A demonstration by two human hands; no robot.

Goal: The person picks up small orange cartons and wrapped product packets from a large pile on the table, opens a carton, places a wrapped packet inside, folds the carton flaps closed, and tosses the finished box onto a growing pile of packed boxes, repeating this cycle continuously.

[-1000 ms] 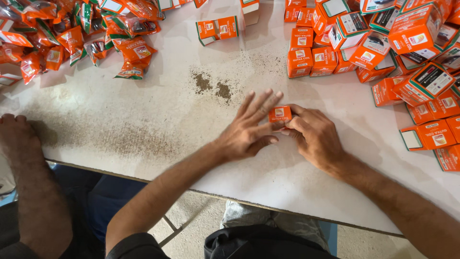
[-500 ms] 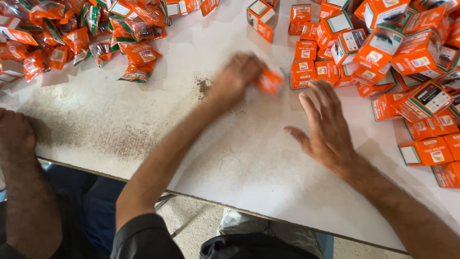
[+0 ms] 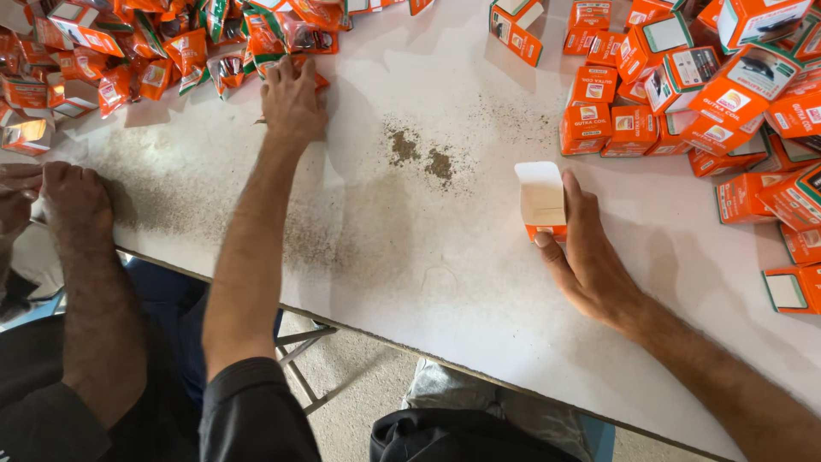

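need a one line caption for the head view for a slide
Left hand reaches into orange sachets while right hand holds an open orange carton.

Small orange cardboard box [image 3: 544,205] with white open flap — glossy orange-and-green foil sachets [image 3: 184,56] — white tabletop [image 3: 410,274] speckled brown.

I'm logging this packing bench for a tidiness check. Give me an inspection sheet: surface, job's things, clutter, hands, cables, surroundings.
Surface: white table, dusted with brown powder in small heaps at the centre.
Job's things: small open carton with its white flap up; orange sachets heaped at the far left.
Clutter: orange cartons piled at the right, some open.
Hands: left hand lies on the sachet heap; right hand grips the open carton.
Cables: nothing seen.
Surroundings: another person's hand rests on the left table edge; concrete floor below.
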